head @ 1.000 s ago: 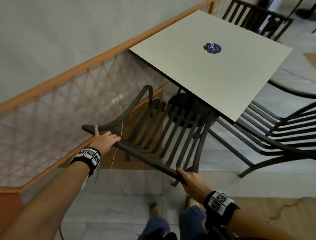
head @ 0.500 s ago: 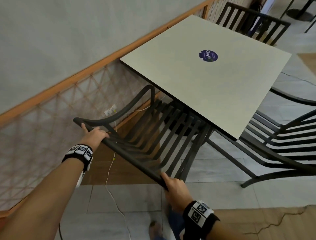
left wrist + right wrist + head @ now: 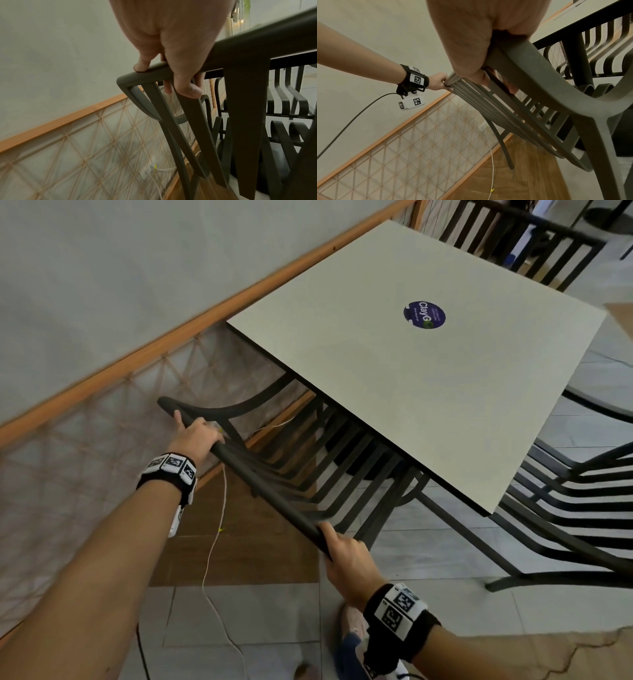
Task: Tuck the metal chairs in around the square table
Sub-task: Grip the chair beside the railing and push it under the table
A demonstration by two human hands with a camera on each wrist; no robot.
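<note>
A dark metal slatted chair [image 3: 274, 491] stands at the near edge of the pale square table [image 3: 394, 364], its seat mostly hidden under the tabletop. My left hand [image 3: 197, 434] grips the left end of the chair's top rail [image 3: 154, 71], fingers curled round it. My right hand [image 3: 342, 549] grips the rail's right end [image 3: 513, 54]. A round purple sticker [image 3: 424, 315] lies on the tabletop. A second dark chair [image 3: 565, 508] stands at the table's right side, pulled out. A third chair [image 3: 507, 241] sits beyond the far edge.
A wall with an orange wooden rail [image 3: 171, 333] and lattice panel [image 3: 68, 474] runs close along the left. A white cable [image 3: 219, 525] trails over the wooden and tiled floor beneath the chair. My feet [image 3: 349, 642] show below.
The chair has slid forward under the table with both hands still on its top rail; more of the seat is now hidden by the tabletop, and I have stepped closer.
</note>
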